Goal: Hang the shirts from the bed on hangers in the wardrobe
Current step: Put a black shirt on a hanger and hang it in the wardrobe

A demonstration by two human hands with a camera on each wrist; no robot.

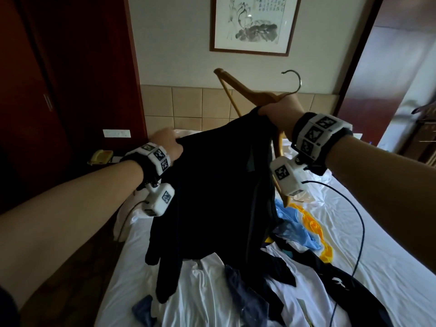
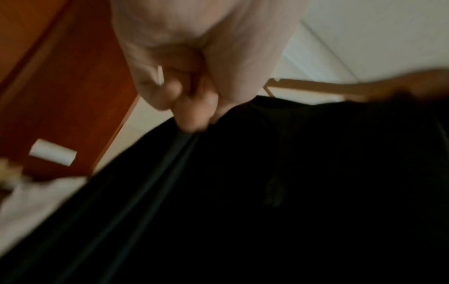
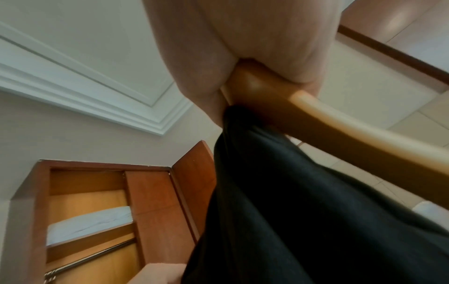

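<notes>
A black shirt (image 1: 212,185) hangs stretched between my two hands above the bed (image 1: 389,244). My left hand (image 1: 166,143) pinches its top edge at the left; the left wrist view shows the fingertips (image 2: 194,117) clamped on the black cloth (image 2: 267,192). My right hand (image 1: 280,109) grips a wooden hanger (image 1: 245,88) together with the shirt's other corner. The hanger's metal hook (image 1: 295,79) points up. In the right wrist view the hanger (image 3: 328,123) runs out of my fist, with the black shirt (image 3: 291,211) below it.
Several more shirts (image 1: 271,267), white, blue, yellow and dark, lie heaped on the white sheet. The open wardrobe (image 3: 102,211) with its rail (image 3: 92,257) shows in the right wrist view. A dark red wardrobe door (image 1: 59,90) stands left; a framed picture (image 1: 252,22) hangs on the wall.
</notes>
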